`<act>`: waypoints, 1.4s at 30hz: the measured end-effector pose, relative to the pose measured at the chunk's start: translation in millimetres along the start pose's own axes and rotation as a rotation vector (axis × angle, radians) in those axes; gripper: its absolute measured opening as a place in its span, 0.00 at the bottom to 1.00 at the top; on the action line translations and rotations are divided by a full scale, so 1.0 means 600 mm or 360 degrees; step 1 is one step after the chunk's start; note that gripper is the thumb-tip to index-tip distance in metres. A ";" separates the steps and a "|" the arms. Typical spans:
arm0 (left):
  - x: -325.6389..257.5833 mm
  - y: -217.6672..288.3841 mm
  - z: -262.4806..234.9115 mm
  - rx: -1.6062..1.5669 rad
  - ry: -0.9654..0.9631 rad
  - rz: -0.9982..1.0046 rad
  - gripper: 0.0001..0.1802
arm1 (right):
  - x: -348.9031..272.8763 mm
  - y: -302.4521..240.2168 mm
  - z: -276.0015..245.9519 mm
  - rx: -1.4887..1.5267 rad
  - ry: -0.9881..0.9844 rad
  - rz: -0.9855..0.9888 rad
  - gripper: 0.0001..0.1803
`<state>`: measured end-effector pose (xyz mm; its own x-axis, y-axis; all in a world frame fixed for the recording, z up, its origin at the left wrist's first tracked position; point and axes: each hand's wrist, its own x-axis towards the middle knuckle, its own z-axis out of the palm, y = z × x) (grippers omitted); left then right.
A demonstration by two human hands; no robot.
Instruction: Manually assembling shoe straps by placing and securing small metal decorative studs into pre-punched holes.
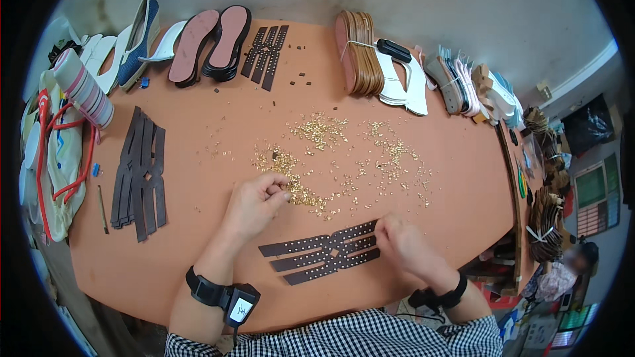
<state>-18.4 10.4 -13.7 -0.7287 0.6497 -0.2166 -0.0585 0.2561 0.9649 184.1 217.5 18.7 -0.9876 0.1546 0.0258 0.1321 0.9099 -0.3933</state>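
A dark brown strap piece (333, 252) with several long arms and rows of small bright studs lies flat near the table's front edge. My right hand (409, 246) is closed at its right end, fingertips covering the tip of an upper arm. My left hand (254, 203) hovers over the edge of a scatter of tiny gold metal fittings (319, 131), thumb and fingers pinched together. Whatever is in that pinch is too small to make out. More gold pieces (395, 155) are strewn to the right. Black straps with a small box circle my wrists.
Plain dark strap pieces (140, 175) are stacked at left, beside a thin stick (103, 209). Pink-topped soles (233, 38), another studded strap (266, 57), a blue shoe (140, 43) and a bundle of insoles (360, 53) line the back. A person (562, 277) is at far right.
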 end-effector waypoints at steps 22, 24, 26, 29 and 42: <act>0.003 0.003 -0.002 0.0167 -0.0011 0.0062 0.13 | -0.014 -0.021 0.021 -0.0146 -0.0090 0.0051 0.05; 0.003 0.004 -0.002 0.0169 -0.0013 0.0064 0.13 | -0.012 -0.018 0.021 -0.0118 -0.0048 0.0030 0.05; 0.002 0.004 -0.001 0.0144 -0.0018 0.0046 0.13 | -0.009 -0.021 0.018 -0.0102 -0.0154 0.0094 0.05; 0.000 -0.003 0.000 0.0136 0.0027 0.0053 0.12 | -0.006 -0.027 0.021 -0.0132 -0.0213 0.0248 0.05; -0.001 -0.007 -0.002 0.0141 -0.0039 0.0054 0.12 | -0.001 -0.036 0.009 0.0093 -0.0279 0.0372 0.08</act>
<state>-18.9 8.0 -17.3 -0.7123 0.6760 -0.1886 0.0274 0.2952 0.9550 181.2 195.7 22.2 -0.9312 0.2836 -0.2289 0.3575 0.8331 -0.4221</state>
